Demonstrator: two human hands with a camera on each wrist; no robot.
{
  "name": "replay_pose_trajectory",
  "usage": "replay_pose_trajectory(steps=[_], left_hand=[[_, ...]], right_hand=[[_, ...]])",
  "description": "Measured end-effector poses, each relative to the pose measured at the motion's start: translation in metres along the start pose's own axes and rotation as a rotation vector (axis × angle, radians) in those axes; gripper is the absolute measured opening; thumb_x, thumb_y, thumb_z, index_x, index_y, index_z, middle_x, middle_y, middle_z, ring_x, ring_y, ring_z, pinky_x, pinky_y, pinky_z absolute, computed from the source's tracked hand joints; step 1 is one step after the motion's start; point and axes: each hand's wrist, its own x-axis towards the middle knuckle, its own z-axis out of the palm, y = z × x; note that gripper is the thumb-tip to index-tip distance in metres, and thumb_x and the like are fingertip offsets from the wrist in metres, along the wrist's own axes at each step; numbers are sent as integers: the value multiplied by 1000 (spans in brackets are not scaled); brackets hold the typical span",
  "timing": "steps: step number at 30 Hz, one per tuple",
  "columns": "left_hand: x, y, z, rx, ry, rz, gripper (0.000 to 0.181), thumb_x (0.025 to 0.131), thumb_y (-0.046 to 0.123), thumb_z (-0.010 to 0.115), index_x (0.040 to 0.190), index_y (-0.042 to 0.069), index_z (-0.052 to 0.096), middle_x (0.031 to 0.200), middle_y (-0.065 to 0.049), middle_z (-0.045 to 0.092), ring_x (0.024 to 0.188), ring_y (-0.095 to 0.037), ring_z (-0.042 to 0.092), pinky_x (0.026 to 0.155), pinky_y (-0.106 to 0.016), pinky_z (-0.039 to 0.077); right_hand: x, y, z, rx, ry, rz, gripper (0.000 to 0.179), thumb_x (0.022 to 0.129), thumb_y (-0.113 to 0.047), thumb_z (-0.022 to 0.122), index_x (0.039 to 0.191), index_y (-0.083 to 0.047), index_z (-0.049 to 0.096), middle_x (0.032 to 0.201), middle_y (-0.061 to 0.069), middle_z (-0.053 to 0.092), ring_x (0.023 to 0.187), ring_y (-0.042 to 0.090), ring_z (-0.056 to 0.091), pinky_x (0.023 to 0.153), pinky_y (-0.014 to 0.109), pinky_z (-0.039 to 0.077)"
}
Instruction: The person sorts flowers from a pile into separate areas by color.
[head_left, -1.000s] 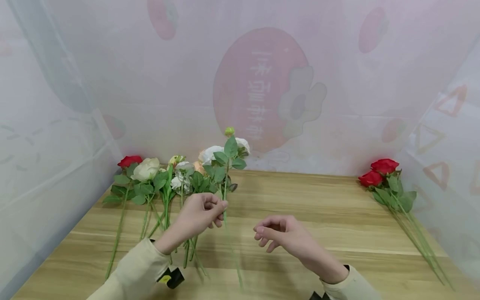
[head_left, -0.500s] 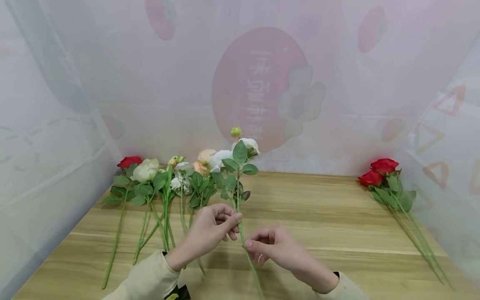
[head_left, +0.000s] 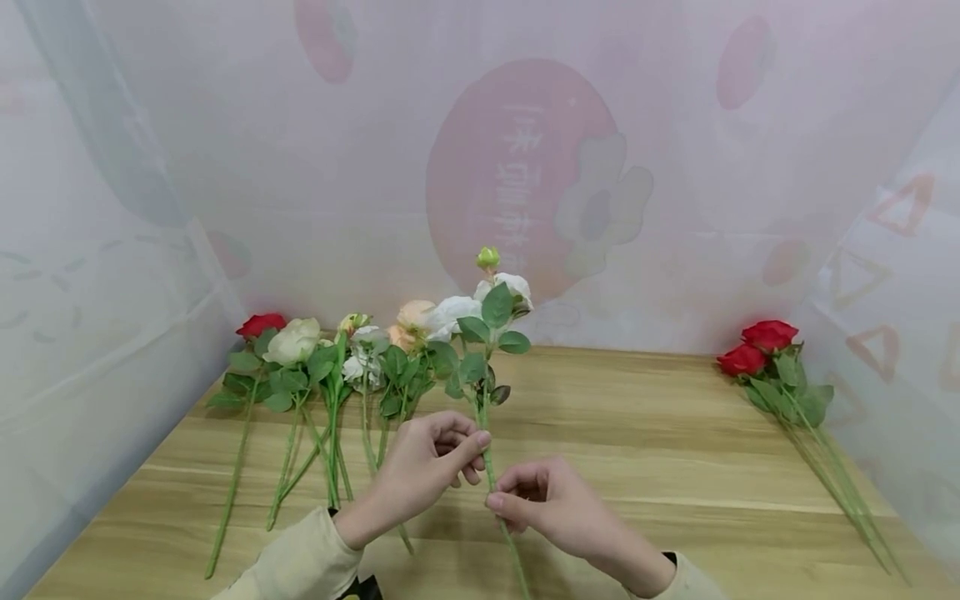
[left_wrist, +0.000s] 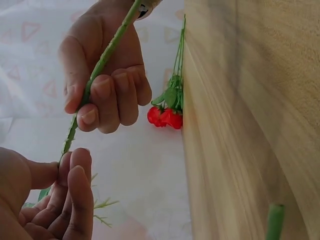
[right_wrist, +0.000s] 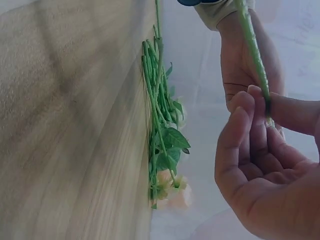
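Observation:
A white flower on a long green thorny stem is held up over the table. It carries a second white bloom, a green bud and green leaves. My left hand pinches the stem below the leaves, between thumb and fingers. Lower down, my right hand pinches the same stem. The left wrist view has the right hand with the stem across its fingers, the stem running down to the left thumb and fingertips. In the right wrist view the right thumb presses the stem against the fingertips.
Left of my hands, several flowers lie on the wooden table: a red rose, a cream rose, white flowers and peach ones. Red roses lie at the right edge. Printed fabric walls surround the table.
The left hand has moved right and slightly down, carrying the white flower to the right. My right hand, apart from the stem a second ago, has come down and left and now pinches it.

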Motion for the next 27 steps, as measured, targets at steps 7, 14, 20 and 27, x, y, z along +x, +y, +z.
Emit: replay_pose_trajectory(steps=[7, 14, 20, 27], left_hand=[[0, 2, -5, 12, -90, -30, 23, 100, 27, 61, 110, 6, 67, 88, -1, 70, 69, -20, 68, 57, -36, 55], [-1, -6, -17, 169, -110, -12, 19, 102, 21, 57, 113, 8, 65, 92, 2, 66, 70, -18, 67, 57, -34, 54], [-8, -18, -48, 387, -68, 5, 14, 101, 16, 58, 110, 8, 66, 91, 5, 65, 71, -13, 64, 58, -28, 52], [-17, -27, -81, 563, -7, -27, 9, 99, 14, 61, 105, 11, 68, 90, 7, 66, 73, -4, 60, 63, -26, 51]], right_hand=[[0, 5, -8, -101, 67, -41, 14, 95, -14, 67, 89, -1, 71, 76, 9, 64, 64, 10, 57, 63, 32, 54], [-16, 21, -57, -364, 225, -18, 14, 93, -12, 69, 84, -2, 71, 69, 2, 62, 58, 8, 54, 52, 26, 48], [-42, 36, -115, -673, 340, 25, 13, 91, -7, 71, 77, -8, 71, 59, -8, 52, 51, 3, 42, 46, 24, 38], [-70, 45, -176, -859, 353, 166, 20, 89, -4, 71, 70, -9, 68, 53, -7, 40, 49, 7, 33, 51, 27, 34]])
